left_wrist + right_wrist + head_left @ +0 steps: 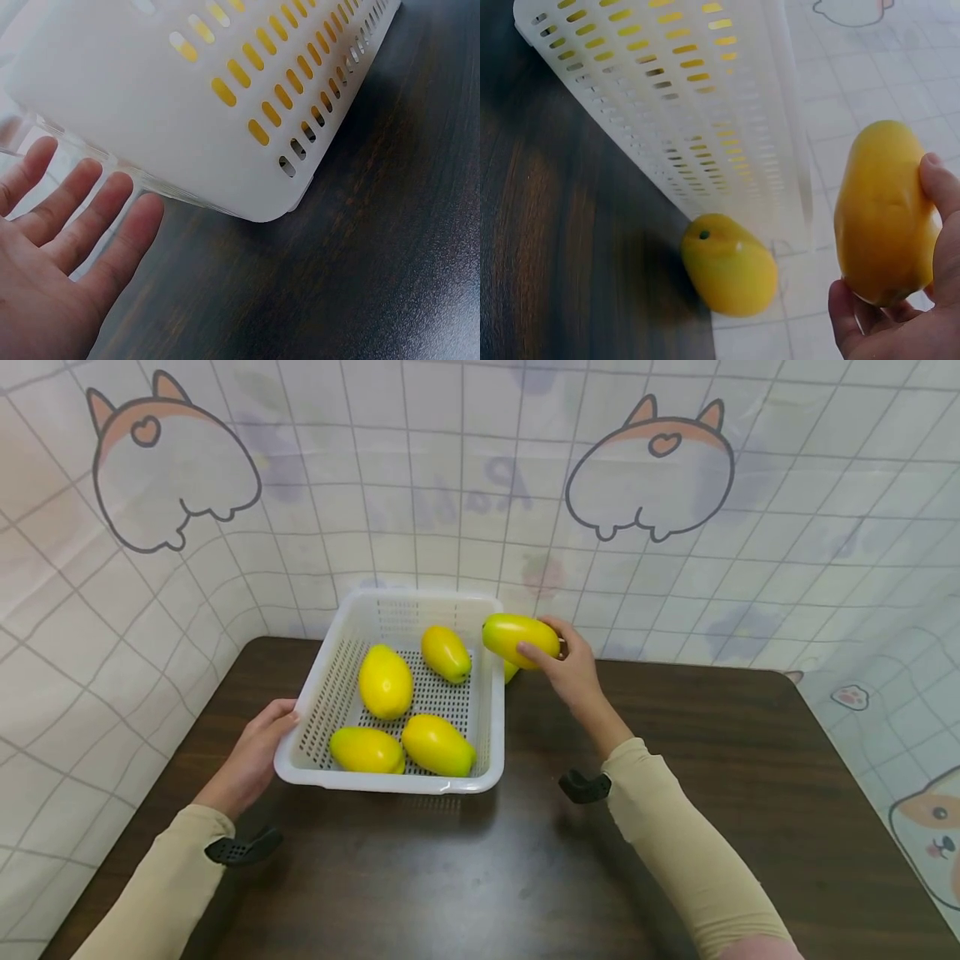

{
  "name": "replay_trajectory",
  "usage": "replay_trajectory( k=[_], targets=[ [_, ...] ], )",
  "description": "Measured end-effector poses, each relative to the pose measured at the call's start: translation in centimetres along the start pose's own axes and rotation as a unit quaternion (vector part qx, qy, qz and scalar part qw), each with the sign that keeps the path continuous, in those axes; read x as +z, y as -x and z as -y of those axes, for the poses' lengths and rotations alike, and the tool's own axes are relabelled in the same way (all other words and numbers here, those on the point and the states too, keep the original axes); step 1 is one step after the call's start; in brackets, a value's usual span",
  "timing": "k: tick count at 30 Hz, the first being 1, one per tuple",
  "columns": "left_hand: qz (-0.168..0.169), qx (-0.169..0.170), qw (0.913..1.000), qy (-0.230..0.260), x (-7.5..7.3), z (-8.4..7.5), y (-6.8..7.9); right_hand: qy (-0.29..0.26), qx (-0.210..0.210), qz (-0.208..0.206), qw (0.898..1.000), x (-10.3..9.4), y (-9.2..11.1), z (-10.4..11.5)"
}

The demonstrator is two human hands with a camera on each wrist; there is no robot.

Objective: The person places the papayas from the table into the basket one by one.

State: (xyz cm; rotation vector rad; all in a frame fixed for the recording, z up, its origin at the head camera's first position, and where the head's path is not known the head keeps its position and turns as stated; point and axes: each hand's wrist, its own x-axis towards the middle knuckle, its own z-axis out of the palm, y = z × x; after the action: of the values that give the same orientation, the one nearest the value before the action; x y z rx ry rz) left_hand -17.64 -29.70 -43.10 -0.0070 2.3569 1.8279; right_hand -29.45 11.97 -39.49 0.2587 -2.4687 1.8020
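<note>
A white perforated basket (488, 760) stands on the dark table with several yellow-green mangoes (386, 682) in it. My left hand (253, 757) holds its left rim near the front corner, and in the left wrist view the fingers (124, 240) lie nearly straight along the rim's underside. Just past the basket's right rim, my right hand (572, 667) grips one mango (517, 637) above the table, thumb on one side and fingers on the other. Below it, against the basket's right wall, another mango (731, 266) lies on the table, mostly hidden in the head view.
The dark wooden table (720, 793) extends to the right and in front of the basket. A white grid-patterned cloth with cartoon animals (651, 468) hangs close behind the table and along both sides. Black wrist mounts (585, 786) sit on both arms.
</note>
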Motion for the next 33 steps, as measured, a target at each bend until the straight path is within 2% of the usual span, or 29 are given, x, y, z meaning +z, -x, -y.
replay_trajectory(
  k=[12, 19, 33],
  targets=[
    [-0.002, 0.001, 1.0000, -0.001, 0.0, -0.1, -0.1, 0.001, 0.002, 0.025, 1.000, 0.8, 0.2, 1.0],
    [-0.004, -0.004, 1.0000, 0.003, 0.0, -0.1, 0.1, 0.003, 0.001, 0.034, 0.999, 0.7, 2.0, 4.1],
    [-0.006, 0.000, 1.0000, -0.002, 0.0, -0.1, -0.1, -0.012, 0.000, 0.048, 0.999, 0.8, 2.1, 4.3]
  ],
)
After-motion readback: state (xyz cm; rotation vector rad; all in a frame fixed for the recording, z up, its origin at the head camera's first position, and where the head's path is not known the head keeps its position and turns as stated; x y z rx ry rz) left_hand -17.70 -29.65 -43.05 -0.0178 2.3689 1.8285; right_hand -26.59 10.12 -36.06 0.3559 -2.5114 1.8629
